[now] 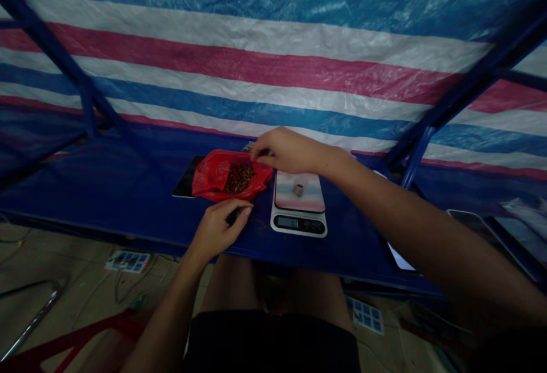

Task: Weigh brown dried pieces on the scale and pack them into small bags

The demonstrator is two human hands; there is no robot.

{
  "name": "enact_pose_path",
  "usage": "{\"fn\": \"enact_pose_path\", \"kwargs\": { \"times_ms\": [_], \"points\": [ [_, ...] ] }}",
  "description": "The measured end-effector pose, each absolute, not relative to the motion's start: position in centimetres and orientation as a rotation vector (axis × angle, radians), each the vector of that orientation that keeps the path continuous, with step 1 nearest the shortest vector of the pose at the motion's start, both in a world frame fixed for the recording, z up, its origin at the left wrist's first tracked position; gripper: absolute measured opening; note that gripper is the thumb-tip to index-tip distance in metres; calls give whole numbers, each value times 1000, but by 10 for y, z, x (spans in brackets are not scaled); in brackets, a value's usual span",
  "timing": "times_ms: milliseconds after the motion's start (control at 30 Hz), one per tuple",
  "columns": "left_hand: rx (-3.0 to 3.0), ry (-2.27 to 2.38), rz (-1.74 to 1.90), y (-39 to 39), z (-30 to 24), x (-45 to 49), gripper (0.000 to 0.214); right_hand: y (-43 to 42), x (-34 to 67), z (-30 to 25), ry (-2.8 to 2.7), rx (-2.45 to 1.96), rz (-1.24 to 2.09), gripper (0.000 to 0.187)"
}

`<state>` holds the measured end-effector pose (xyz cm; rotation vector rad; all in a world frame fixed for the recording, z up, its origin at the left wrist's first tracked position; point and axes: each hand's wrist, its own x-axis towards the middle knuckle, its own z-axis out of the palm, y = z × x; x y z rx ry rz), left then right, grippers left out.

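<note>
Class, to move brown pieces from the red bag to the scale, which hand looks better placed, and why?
Probably the right hand: it is at the edge of the red bag, beside the brown pieces, on the side toward the scale. The left hand is outside the bag's near edge.

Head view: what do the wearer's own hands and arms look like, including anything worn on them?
The left hand and right hand are ungloved, with no watch or bracelet visible. The left forearm and right forearm show no sleeve; the dim lower right corner may hide one.
</note>
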<state>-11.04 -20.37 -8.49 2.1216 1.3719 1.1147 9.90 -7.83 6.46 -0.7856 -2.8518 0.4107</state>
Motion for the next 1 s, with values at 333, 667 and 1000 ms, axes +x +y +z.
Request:
{"fn": "enact_pose_path", "kwargs": {
  "times_ms": [333, 667, 1000],
  "points": [
    [2352, 1634, 1518, -213, -84, -113, 13, -70, 14, 8, -3238, -799, 476, 30],
    [2472, 1565, 1166, -198, -94, -108, 24, -60, 26, 11, -3222, -754, 363, 26],
    [2564, 1550, 1057, -200, -94, -108, 26, -60, 39, 29, -3184, -773, 351, 20]
  ]
}}
